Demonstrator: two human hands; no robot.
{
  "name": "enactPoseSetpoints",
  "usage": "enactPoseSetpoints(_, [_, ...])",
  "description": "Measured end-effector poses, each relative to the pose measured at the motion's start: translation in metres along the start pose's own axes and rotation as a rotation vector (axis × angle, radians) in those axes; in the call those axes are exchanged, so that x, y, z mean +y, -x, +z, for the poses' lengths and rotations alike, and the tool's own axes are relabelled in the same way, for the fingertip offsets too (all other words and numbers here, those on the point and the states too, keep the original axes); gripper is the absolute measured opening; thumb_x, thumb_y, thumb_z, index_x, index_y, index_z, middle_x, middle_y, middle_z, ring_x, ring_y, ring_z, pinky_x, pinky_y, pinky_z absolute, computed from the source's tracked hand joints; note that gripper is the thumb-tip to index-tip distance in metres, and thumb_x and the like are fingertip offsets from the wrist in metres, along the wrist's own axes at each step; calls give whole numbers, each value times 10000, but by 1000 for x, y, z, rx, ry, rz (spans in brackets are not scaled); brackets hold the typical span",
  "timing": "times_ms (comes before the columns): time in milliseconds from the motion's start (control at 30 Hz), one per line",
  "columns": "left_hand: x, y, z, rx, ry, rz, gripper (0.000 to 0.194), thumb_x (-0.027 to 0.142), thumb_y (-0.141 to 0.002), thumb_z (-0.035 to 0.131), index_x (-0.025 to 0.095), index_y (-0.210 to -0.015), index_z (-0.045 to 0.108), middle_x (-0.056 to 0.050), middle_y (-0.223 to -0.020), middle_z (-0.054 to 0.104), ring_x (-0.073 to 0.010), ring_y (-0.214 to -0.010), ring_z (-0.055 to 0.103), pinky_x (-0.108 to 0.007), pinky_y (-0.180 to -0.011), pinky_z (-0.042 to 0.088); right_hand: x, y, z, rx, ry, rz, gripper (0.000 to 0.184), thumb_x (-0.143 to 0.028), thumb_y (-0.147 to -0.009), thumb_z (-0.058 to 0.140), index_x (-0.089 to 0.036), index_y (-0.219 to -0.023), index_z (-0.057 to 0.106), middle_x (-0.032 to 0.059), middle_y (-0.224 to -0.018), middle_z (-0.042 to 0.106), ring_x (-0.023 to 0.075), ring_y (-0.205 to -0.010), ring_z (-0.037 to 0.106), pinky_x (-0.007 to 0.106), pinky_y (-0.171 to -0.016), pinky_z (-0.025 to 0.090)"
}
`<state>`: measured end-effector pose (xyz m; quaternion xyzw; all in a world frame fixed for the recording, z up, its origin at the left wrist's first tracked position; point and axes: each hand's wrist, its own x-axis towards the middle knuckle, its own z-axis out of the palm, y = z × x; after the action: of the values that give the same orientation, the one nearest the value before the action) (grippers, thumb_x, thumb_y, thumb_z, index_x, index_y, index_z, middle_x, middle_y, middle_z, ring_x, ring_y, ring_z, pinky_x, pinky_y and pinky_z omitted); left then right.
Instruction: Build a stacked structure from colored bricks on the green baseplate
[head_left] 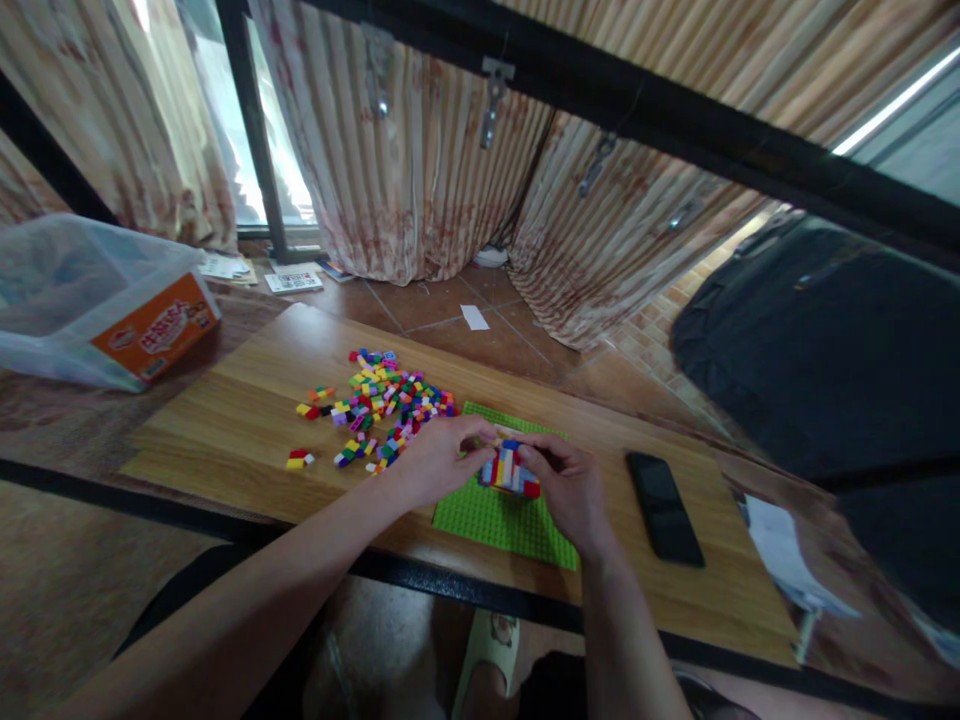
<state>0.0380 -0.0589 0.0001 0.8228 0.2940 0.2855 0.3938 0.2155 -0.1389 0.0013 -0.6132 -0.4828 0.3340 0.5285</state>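
Note:
A small build of toy bricks (508, 472), striped in red, yellow, white and blue, is between my two hands over the green studded baseplate (517, 525). My left hand (442, 458) closes its thumb and index finger on the build's upper left edge. From the right, my right hand (571, 490) grips its upper right side with curled fingers. A blue brick shows at the top between the fingertips. The fingers hide part of the build, and whether it touches the baseplate cannot be made out.
Loose coloured bricks (390, 400) lie piled left of the baseplate on the wooden board (247, 420). A black phone (664, 508) rests at the right. A clear plastic bin (67, 300) with an orange label stands far left. A dark bar (637, 110) crosses overhead.

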Motion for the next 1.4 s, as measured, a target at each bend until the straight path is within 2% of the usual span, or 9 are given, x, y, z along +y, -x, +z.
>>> enactPoseSetpoints(133, [-3,0,-1,9,-95,-61,144,238,-841,542,185,-902,662,-20,-781,679,-135,-669,595,-261,-631,441,8,-6,-29,187,108,23,128,-311,-717,700,-221,-791,753,19,-778,732,173,-730,642,315,-726,501])
enactPoseSetpoints(267, [-4,-1,-2,-16,-139,-99,165,230,-851,516,177,-909,661,-25,-779,676,-138,-656,580,-263,-625,425,19,-7,-43,194,158,78,161,-325,-684,710,-205,-782,756,21,-749,725,174,-706,626,322,-714,482])
enactPoseSetpoints(467, [-5,-1,-2,-76,-188,-80,164,220,-847,518,180,-901,668,-29,-817,689,-146,-701,605,-263,-664,434,29,-9,-41,161,171,101,173,-331,-687,706,-200,-787,758,24,-745,726,173,-708,623,318,-711,469])
enactPoseSetpoints(767, [-6,-1,0,-95,-236,-75,169,204,-849,510,178,-889,671,-31,-836,695,-146,-721,615,-257,-671,440,36,-14,-40,119,233,107,210,-356,-702,684,-191,-808,759,42,-789,739,200,-760,648,340,-756,482])
enactPoseSetpoints(933, [-7,0,0,-102,-247,-68,169,198,-851,505,181,-889,670,-28,-840,696,-142,-723,616,-252,-671,441,33,-14,-39,108,288,102,230,-365,-705,661,-183,-810,754,53,-796,742,217,-772,658,351,-763,489])
enactPoseSetpoints(1167, [-5,0,-2,-118,-268,-77,164,193,-846,518,180,-895,674,-28,-843,699,-145,-723,618,-252,-667,441,22,-12,-37,90,444,22,221,-336,-751,602,-190,-814,756,60,-827,741,219,-794,659,342,-760,488])
enactPoseSetpoints(1267, [-3,0,-2,-133,-266,-91,169,192,-848,514,177,-896,674,-33,-848,700,-151,-728,620,-259,-677,443,26,-12,-36,103,387,55,217,-345,-729,628,-192,-813,757,60,-828,744,218,-789,660,347,-758,490])
enactPoseSetpoints(1400, [-3,0,-3,-146,-264,-97,169,195,-848,512,170,-894,673,-38,-848,699,-155,-727,621,-266,-681,442,33,-15,-35,133,188,165,231,-349,-635,703,-180,-785,747,45,-755,732,191,-712,643,325,-698,486])
